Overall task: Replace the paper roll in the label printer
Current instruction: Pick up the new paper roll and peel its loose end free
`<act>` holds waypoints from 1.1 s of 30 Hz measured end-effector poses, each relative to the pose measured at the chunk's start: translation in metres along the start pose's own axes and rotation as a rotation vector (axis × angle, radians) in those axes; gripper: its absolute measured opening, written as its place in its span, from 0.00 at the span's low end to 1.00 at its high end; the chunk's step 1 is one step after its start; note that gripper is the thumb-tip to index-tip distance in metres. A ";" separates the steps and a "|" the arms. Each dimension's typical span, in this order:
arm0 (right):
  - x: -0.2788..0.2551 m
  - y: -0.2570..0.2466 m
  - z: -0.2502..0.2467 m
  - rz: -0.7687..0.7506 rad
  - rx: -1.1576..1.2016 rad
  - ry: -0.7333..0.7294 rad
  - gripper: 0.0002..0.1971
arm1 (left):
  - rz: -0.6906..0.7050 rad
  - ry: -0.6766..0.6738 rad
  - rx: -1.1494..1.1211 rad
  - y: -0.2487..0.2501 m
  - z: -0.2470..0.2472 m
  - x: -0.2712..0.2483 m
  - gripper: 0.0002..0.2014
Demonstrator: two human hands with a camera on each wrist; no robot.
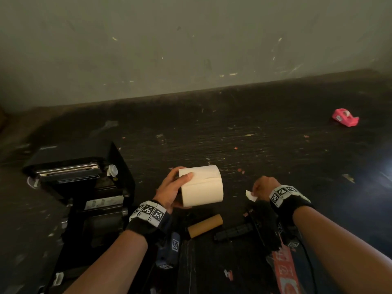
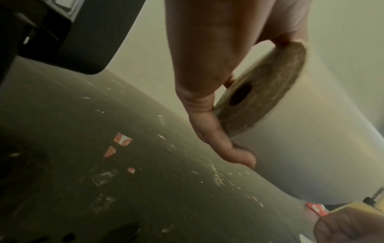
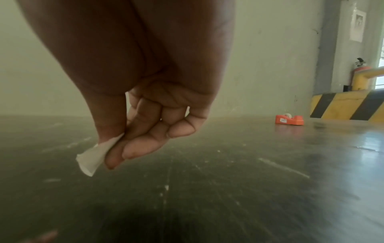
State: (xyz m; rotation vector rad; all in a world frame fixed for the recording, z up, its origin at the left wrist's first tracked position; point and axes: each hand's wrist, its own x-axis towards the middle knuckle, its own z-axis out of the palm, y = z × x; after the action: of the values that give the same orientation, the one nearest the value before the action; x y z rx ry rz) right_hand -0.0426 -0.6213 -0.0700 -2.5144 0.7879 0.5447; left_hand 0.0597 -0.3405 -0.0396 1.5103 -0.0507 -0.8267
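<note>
My left hand (image 1: 171, 188) grips a full cream paper roll (image 1: 202, 186) by its left end, above the dark table. In the left wrist view the thumb (image 2: 218, 136) lies along the roll (image 2: 311, 131) beside its core hole. To the right, my right hand (image 1: 262, 187) pinches a small white paper scrap (image 1: 251, 195) between thumb and fingers (image 3: 133, 148); the scrap (image 3: 91, 157) sticks out below them. The black label printer (image 1: 84, 187) stands open at the left. An empty brown cardboard core (image 1: 205, 225) lies on the table in front of the roll.
A black spindle part (image 1: 233, 231) lies next to the core. A pink tape dispenser (image 1: 345, 117) sits far right near the wall. Red-and-white printed tape (image 1: 285, 270) and small scraps lie at the near edge. A yellow-black barrier (image 3: 349, 105) stands beyond the table.
</note>
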 end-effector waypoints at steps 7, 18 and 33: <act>0.010 0.000 0.017 0.074 -0.053 -0.023 0.14 | -0.038 -0.017 0.014 -0.005 0.006 0.003 0.21; -0.008 0.009 0.019 0.145 0.072 0.068 0.18 | -0.024 -0.028 0.019 -0.005 0.015 -0.002 0.12; -0.076 0.018 0.065 0.061 0.289 0.004 0.19 | 0.016 -0.033 0.043 -0.009 0.002 -0.017 0.26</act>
State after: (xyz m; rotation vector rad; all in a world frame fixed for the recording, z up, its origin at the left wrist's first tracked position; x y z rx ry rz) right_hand -0.1264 -0.5679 -0.0917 -2.2336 0.8794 0.4130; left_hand 0.0422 -0.3324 -0.0391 1.5344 -0.1055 -0.8421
